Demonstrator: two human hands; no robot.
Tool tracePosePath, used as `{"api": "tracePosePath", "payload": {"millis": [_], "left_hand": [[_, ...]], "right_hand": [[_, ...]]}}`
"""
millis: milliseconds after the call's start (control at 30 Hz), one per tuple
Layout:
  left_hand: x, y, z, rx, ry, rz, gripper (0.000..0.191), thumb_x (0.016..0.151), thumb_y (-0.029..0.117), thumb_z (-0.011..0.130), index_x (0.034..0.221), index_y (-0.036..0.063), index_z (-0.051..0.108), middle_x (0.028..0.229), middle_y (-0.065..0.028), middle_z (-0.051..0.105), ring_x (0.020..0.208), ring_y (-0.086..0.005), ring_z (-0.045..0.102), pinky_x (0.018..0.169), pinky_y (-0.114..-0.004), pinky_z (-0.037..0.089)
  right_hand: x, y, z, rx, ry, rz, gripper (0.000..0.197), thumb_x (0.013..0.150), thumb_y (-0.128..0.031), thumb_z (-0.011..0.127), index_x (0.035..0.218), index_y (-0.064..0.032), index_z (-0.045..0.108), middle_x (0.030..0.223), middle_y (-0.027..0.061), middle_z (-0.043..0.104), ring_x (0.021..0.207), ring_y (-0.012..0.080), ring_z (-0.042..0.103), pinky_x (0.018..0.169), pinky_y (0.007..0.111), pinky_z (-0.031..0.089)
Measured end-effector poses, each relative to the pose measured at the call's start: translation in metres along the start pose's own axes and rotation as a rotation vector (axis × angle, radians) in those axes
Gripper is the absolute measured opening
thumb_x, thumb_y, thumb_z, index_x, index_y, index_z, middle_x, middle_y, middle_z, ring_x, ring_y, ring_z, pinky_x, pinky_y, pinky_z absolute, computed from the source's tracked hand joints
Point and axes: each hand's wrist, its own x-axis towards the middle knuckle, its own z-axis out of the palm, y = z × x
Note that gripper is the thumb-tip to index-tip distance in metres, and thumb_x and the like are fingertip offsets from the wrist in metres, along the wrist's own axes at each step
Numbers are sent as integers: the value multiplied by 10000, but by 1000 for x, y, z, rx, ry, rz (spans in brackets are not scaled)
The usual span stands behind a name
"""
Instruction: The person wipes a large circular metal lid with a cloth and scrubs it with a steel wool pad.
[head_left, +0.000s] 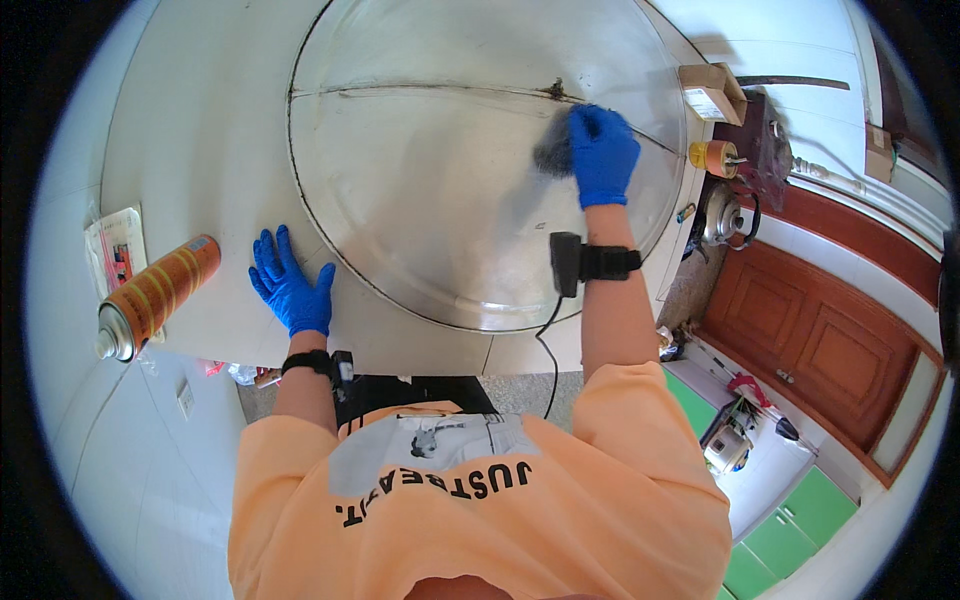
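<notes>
A large round metal lid or sheet (450, 202) with a dark rim and a seam across it lies on the pale tiled counter (420, 345). My right hand (606, 154), in a blue glove, grips a dark, blurred scouring pad (553, 146) against the metal, just below the seam. Brown-black residue (555, 88) sits on the seam near it. My left hand (292, 285), also gloved in blue, rests on the counter outside the rim, fingers spread and holding nothing. To its left lies an orange spray can (161, 292) on its side.
A paper packet (120, 244) lies behind the can by the wall. Beyond the round metal on the right are an open cardboard box (712, 94), a yellow-orange tin (714, 158), a lighter (685, 213) and a metal kettle (724, 214). A cable (553, 360) hangs from my right wrist strap.
</notes>
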Motion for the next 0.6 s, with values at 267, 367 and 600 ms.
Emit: {"api": "tracePosePath", "payload": {"millis": [267,367,600], "left_hand": [[8,32,-2,-30,44,34,878,721,419,662,1436,173,216,1494,-83,183,1386,-257,125,1104,-484,55],[3,28,2,-4,36,19,888,705,461,650,1433,182,225,1493,-78,181,1388,-254,113,1106,-480,41],[7,33,2,93,-7,-1,909,675,479,651,1430,196,230,1493,-61,178,1391,-245,95,1111,-467,33]], "right_hand": [[57,2,27,-312,-378,-56,221,814,-319,526,862,-173,683,877,104,640,856,317,609,729,446,452],[58,16,29,-204,-429,-144,208,812,-310,528,858,-180,684,873,101,641,857,308,610,736,448,452],[72,33,27,-151,-456,-180,195,793,-312,571,839,-162,686,841,98,648,814,292,621,698,420,482]]}}
